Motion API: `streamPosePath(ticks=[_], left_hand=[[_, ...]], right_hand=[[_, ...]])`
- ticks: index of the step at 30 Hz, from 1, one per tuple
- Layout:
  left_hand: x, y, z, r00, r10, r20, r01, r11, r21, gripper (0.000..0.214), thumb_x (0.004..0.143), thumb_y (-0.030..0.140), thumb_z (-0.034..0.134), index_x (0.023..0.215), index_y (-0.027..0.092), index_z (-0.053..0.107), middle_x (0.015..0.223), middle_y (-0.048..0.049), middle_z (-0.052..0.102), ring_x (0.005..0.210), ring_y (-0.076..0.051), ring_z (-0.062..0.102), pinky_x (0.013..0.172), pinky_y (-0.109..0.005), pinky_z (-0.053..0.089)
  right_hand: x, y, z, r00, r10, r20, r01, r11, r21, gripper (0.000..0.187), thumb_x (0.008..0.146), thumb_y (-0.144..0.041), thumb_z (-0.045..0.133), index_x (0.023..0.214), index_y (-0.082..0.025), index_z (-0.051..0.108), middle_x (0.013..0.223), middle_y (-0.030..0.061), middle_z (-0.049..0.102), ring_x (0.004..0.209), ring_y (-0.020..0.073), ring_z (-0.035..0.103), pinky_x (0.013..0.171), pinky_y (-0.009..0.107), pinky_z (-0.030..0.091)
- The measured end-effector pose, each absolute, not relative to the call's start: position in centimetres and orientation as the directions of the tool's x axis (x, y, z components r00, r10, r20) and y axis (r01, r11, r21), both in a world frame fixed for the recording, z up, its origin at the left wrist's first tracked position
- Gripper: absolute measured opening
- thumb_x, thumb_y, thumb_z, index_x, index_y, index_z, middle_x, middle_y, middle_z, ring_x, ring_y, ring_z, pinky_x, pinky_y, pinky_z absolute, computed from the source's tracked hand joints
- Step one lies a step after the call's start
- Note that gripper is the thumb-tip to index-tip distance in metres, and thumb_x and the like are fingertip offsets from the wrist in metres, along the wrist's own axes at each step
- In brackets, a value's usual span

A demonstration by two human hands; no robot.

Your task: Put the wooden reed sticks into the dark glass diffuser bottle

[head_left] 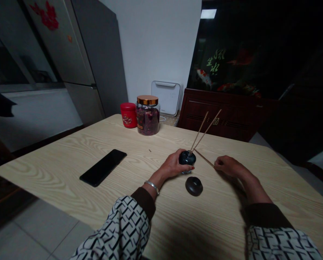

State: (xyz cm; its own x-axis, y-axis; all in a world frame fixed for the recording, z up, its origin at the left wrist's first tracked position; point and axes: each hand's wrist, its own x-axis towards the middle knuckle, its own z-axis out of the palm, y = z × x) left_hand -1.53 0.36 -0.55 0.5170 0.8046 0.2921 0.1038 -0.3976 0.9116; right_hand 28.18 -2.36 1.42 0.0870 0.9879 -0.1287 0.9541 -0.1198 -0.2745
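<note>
My left hand wraps its fingers round a small dark round holder standing on the wooden table. Two thin wooden sticks stand in the holder and lean up to the right. My right hand pinches the end of a third thin stick that lies low between the hand and the holder. A dark round lid rests on the table just in front of the holder.
A black phone lies flat to the left. At the table's far edge stand a red tin and a glass jar with a copper lid. Behind are a dark wooden cabinet and a fridge.
</note>
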Motion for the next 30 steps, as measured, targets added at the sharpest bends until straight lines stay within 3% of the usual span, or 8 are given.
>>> streamPosePath(ticks=[4, 7, 9, 11, 13, 15, 21, 30], left_hand=[[-1.4, 0.5, -0.8, 0.506, 0.808, 0.302, 0.091, -0.398, 0.913, 0.070, 0.065, 0.042, 0.085, 0.125, 0.018, 0.058, 0.110, -0.0106, 0.067, 0.102, -0.025, 0.063, 0.092, -0.040, 0.051], [-1.5, 0.5, -0.9, 0.503, 0.810, 0.303, 0.098, -0.402, 0.910, 0.072, 0.065, 0.043, 0.086, 0.126, 0.018, 0.057, 0.110, -0.0110, 0.067, 0.102, -0.026, 0.063, 0.092, -0.041, 0.051], [-1.5, 0.5, -0.9, 0.506, 0.810, 0.297, 0.100, -0.397, 0.912, 0.072, 0.065, 0.043, 0.086, 0.126, 0.018, 0.057, 0.110, -0.0110, 0.067, 0.102, -0.026, 0.064, 0.092, -0.041, 0.051], [-1.6, 0.5, -0.8, 0.511, 0.809, 0.290, 0.099, -0.391, 0.915, 0.071, 0.065, 0.043, 0.086, 0.125, 0.017, 0.057, 0.109, -0.0109, 0.068, 0.101, -0.025, 0.064, 0.091, -0.040, 0.052], [-1.5, 0.4, -0.7, 0.512, 0.810, 0.286, 0.094, -0.384, 0.919, 0.071, 0.065, 0.043, 0.085, 0.125, 0.017, 0.058, 0.108, -0.0104, 0.068, 0.100, -0.025, 0.064, 0.090, -0.039, 0.052], [-1.5, 0.3, -0.6, 0.505, 0.815, 0.285, 0.085, -0.375, 0.923, 0.070, 0.064, 0.041, 0.086, 0.123, 0.017, 0.058, 0.108, -0.0098, 0.068, 0.100, -0.024, 0.064, 0.089, -0.037, 0.052], [-1.5, 0.0, -0.2, 0.502, 0.815, 0.289, 0.078, -0.375, 0.924, 0.068, 0.064, 0.039, 0.086, 0.122, 0.017, 0.059, 0.105, -0.0083, 0.069, 0.097, -0.023, 0.064, 0.089, -0.037, 0.053], [-1.5, 0.1, -0.3, 0.497, 0.814, 0.300, 0.091, -0.393, 0.915, 0.068, 0.064, 0.039, 0.086, 0.123, 0.017, 0.059, 0.107, -0.0081, 0.069, 0.097, -0.023, 0.064, 0.088, -0.036, 0.052]], right_hand=[[28.1, -2.7, 2.6, 0.080, 0.994, -0.074, 0.937, -0.100, -0.336, 0.012, 0.075, -0.029, 0.063, 0.068, -0.020, 0.068, 0.072, 0.0038, 0.071, 0.068, 0.0165, 0.062, 0.063, 0.026, 0.042], [28.0, -3.7, 5.7, 0.075, 0.995, 0.066, 0.852, -0.030, -0.523, 0.014, 0.073, -0.032, 0.066, 0.066, -0.020, 0.068, 0.066, 0.0031, 0.068, 0.063, 0.0155, 0.059, 0.059, 0.026, 0.043], [27.4, -4.7, 8.5, 0.174, 0.954, 0.244, 0.675, 0.065, -0.735, 0.017, 0.072, -0.037, 0.071, 0.071, -0.020, 0.069, 0.067, 0.0022, 0.067, 0.063, 0.0151, 0.060, 0.057, 0.025, 0.045], [26.0, -5.8, 11.1, 0.397, 0.833, 0.386, 0.390, 0.228, -0.892, 0.023, 0.069, -0.039, 0.078, 0.080, -0.021, 0.069, 0.074, 0.0005, 0.068, 0.065, 0.0141, 0.063, 0.053, 0.023, 0.047], [23.9, -6.5, 12.8, 0.536, 0.724, 0.433, 0.159, 0.418, -0.895, 0.025, 0.066, -0.035, 0.083, 0.080, -0.022, 0.068, 0.077, -0.0005, 0.068, 0.067, 0.0131, 0.065, 0.053, 0.021, 0.050], [21.7, -6.8, 13.4, 0.573, 0.673, 0.467, 0.069, 0.529, -0.846, 0.024, 0.066, -0.032, 0.084, 0.079, -0.021, 0.067, 0.076, -0.0002, 0.068, 0.068, 0.0125, 0.067, 0.053, 0.020, 0.054], [17.8, -5.8, 11.6, 0.461, 0.683, 0.566, 0.168, 0.559, -0.812, 0.021, 0.073, -0.031, 0.081, 0.083, -0.020, 0.066, 0.077, -0.0007, 0.068, 0.070, 0.0128, 0.068, 0.058, 0.023, 0.059], [16.4, -5.1, 9.7, 0.331, 0.779, 0.533, 0.248, 0.474, -0.845, 0.022, 0.078, -0.036, 0.077, 0.085, -0.019, 0.064, 0.079, 0.0008, 0.067, 0.074, 0.0151, 0.067, 0.061, 0.028, 0.060]])
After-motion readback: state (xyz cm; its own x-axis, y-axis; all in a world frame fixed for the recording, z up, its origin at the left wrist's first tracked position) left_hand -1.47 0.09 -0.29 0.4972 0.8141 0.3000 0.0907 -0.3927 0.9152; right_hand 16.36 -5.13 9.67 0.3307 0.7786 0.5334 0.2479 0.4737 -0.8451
